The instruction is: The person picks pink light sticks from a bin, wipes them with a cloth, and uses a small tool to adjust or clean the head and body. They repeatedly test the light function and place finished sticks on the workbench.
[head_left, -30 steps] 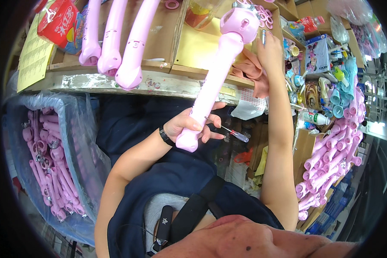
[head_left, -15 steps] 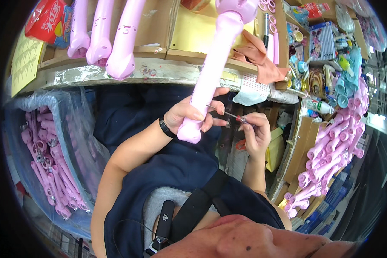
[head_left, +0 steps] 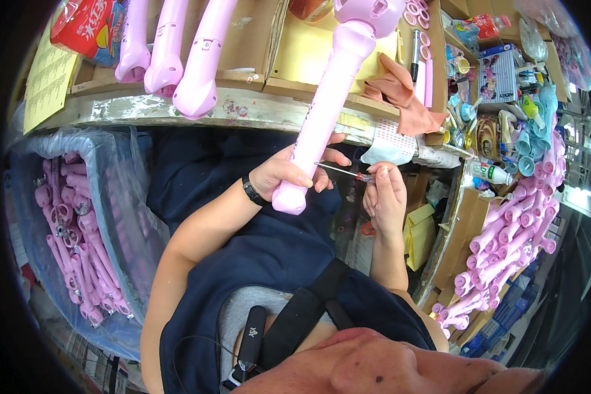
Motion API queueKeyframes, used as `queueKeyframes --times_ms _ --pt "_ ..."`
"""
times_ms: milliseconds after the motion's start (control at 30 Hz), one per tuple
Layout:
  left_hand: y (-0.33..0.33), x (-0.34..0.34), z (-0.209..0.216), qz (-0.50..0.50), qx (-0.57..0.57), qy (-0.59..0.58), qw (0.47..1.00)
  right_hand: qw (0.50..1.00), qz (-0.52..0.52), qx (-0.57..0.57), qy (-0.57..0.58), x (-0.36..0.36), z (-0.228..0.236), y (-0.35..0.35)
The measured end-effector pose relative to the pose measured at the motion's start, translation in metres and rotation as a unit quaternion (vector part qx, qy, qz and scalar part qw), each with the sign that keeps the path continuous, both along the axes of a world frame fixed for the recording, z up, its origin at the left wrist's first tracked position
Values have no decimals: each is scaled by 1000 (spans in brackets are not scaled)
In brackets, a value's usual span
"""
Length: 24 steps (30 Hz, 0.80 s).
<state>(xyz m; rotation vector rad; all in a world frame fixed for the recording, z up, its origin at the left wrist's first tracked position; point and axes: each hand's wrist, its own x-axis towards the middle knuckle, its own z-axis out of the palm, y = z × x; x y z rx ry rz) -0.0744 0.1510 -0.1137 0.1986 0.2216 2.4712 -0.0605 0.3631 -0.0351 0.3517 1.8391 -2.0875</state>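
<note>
A long pink plastic wand-shaped toy part (head_left: 323, 108) with a rounded head leans up and away over the bench edge. My left hand (head_left: 271, 176) is closed around its lower end, thumb across the front and some fingers showing on the far side. In my right hand (head_left: 389, 197), thumb and fingertips pinch the red handle of a thin screwdriver (head_left: 364, 177). The metal shaft runs left to the wand's right side, just above my left thumb. Whether its tip sits in a screw or hole is hidden.
Several pink handles (head_left: 200, 79) lie on the bench at upper left beside a red packet (head_left: 88, 29). A plastic-lined bin (head_left: 115, 217) with pink parts stands at left. More pink pieces (head_left: 505, 236) are piled at right. An orange cloth (head_left: 407, 98) hangs over the bench edge.
My right hand has risen a little, and its fingers have curled in closer around the screwdriver handle. My left hand keeps its hold on the wand, nearly still.
</note>
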Motion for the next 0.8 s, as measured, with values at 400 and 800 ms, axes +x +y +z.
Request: queueKeyframes --times_ms 400,800 --pt "-4 0 -2 -22 -6 -20 1000 993 49 -27 -107 1 6 6" --pt "-9 -1 4 2 -191 31 981 923 250 288 58 -15 43 29"
